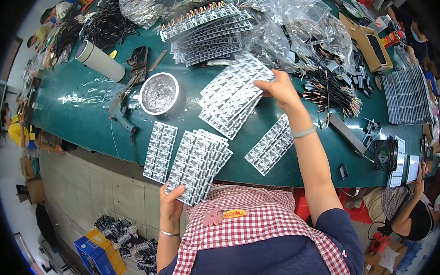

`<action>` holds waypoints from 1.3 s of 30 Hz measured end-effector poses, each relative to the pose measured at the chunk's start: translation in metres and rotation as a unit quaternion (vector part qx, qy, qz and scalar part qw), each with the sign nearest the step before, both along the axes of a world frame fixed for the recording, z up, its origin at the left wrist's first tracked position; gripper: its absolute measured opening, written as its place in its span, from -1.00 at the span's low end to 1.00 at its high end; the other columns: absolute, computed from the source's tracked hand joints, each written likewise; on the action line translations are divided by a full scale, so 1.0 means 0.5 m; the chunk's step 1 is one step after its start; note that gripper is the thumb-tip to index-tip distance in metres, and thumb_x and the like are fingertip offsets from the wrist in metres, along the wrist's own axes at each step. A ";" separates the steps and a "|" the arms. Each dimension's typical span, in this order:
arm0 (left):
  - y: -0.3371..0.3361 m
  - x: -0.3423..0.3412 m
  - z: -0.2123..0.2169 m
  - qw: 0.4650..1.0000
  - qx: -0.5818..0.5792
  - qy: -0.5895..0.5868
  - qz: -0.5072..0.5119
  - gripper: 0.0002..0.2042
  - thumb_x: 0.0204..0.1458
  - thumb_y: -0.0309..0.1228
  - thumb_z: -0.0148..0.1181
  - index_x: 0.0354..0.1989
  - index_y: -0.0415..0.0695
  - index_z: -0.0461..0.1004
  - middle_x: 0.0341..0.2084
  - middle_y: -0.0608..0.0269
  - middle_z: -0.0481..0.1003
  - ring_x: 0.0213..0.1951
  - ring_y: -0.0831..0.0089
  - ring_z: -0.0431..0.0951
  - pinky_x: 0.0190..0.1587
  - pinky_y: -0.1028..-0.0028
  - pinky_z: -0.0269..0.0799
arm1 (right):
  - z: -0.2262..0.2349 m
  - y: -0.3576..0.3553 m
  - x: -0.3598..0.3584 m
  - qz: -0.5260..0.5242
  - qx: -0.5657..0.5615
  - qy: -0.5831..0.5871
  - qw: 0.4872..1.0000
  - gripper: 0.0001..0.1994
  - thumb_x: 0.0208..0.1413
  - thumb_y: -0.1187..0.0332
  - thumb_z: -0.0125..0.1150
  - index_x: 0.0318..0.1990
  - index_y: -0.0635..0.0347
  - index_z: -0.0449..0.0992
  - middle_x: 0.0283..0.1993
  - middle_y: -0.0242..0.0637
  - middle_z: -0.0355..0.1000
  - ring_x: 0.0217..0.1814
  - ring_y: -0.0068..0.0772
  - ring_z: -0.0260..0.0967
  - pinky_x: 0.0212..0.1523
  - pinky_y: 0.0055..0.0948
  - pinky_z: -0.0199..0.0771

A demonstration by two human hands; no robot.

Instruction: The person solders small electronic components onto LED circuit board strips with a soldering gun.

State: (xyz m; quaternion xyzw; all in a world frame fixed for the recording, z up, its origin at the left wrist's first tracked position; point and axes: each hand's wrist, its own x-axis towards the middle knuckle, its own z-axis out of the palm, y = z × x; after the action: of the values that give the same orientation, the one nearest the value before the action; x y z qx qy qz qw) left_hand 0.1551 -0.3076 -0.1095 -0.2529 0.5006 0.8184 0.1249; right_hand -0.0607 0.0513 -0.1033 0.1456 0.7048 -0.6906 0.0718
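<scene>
On the green desk (pixel 90 124), seen from the head camera, flat grey-and-white panels of small circuit boards lie in fanned stacks, each sheet slid a little off the one below, probably so single sheets can be picked off easily. The right hand (pixel 277 87) reaches out over the far stack (pixel 230 99) and pinches the top corner of its uppermost sheet between thumb and fingers, lifting that edge slightly off the pile. The left hand (pixel 171 197) stays near the body at the desk's front edge, fingers curled under and thumb on top of the near stack (pixel 199 163), which overhangs the edge and tilts toward the checked apron (pixel 254 225); holding it there seems to keep the loose sheets from sliding off.

Each panel is a thin rectangular grid of repeated small squares, pale with dark marks; finer detail is too small to tell. A single panel (pixel 160 151) lies flat just left of the near stack, and another small stack (pixel 270 146) lies to its right, beside the right forearm. Farther back stand a round silvery bowl (pixel 159 93), a blue-handled tool (pixel 122 115), a cardboard tube (pixel 99 59), more panels (pixel 207 31) and crumpled clear bags (pixel 293 24).
</scene>
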 end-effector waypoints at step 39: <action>0.354 -0.252 -0.008 0.479 -0.655 0.505 -0.295 -0.64 0.11 -0.47 0.12 0.11 -0.15 0.40 -0.08 -0.08 0.45 0.06 -0.02 0.39 0.09 0.18 0.30 | -0.042 0.101 0.538 -0.444 -0.184 0.107 0.871 -0.77 0.09 0.60 0.24 -0.09 0.37 0.42 -0.16 -0.19 0.50 -0.18 -0.39 0.50 -0.23 -0.38 0.59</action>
State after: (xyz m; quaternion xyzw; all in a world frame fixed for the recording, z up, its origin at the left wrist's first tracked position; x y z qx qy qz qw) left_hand 0.0293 -0.1307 -0.1133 0.3579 0.9133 0.1552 -0.1168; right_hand 0.2083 0.1020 -0.1243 0.3526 0.4292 -0.7785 -0.2921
